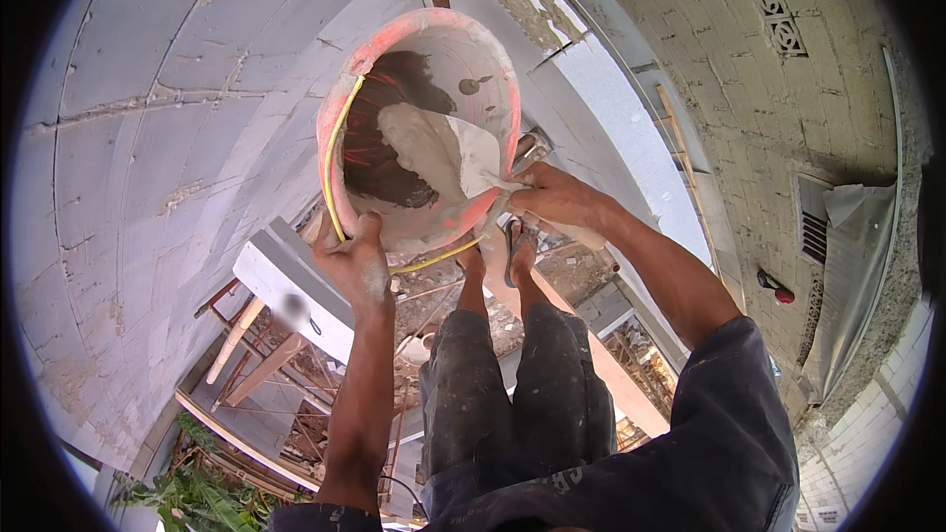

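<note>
A mortar-smeared red bucket (424, 18) is tilted so that its mouth faces me. My left hand (357, 261) is closed on the bucket's near left rim, beside the yellow cord handle (342, 143). In my right hand (562, 199) is a trowel (479, 156), whose blade reaches inside the bucket over the near right rim. A heap of wet grey mortar (419, 143) lies along the blade. Darker wet mortar (389, 177) coats the bucket's inner wall. The right fingers partly hide the trowel's handle.
My feet (517, 251) stand on a narrow plank (621, 374) high above rubble-strewn ground. A grey block wall (187, 138) rises on the left, another block wall (690, 30) on the right. Bamboo poles and boards (236, 340) lie at the lower left, near green leaves (212, 498).
</note>
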Motion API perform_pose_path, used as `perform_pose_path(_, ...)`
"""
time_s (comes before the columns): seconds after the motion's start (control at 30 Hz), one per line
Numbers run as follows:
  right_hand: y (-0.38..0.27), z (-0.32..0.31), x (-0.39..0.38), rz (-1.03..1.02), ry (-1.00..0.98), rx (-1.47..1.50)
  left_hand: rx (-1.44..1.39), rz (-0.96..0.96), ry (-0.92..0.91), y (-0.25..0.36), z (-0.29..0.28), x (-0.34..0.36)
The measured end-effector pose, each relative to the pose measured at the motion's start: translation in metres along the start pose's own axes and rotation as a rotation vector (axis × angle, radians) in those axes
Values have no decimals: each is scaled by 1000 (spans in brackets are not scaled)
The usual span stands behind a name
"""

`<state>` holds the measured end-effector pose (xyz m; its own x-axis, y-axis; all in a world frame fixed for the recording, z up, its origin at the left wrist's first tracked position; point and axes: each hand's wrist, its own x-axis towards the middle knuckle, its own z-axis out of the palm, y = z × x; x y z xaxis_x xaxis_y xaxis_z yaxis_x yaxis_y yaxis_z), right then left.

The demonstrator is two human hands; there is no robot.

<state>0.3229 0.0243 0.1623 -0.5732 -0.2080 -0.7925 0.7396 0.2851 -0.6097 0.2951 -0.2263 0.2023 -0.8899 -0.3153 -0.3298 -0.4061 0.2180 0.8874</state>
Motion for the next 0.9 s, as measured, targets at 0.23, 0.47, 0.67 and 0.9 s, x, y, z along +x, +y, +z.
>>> perform_pose_path(0.23, 30, -99, -25, 138, 221, 252, -309, -147, 39, -36, 21, 2)
perform_pose_path(0.47, 13, -144, 55, 237, 805, -732, 51, -165, 66, -120, -49, -10)
perform_pose_path(0.67, -5, -152, 80, 121, 892, -551, 33, -202, 140, -140, -105, -11)
perform_pose_path(0.9, -81, -148, 127, 101, 875, -870, 90, -244, 185, -165, -138, 1)
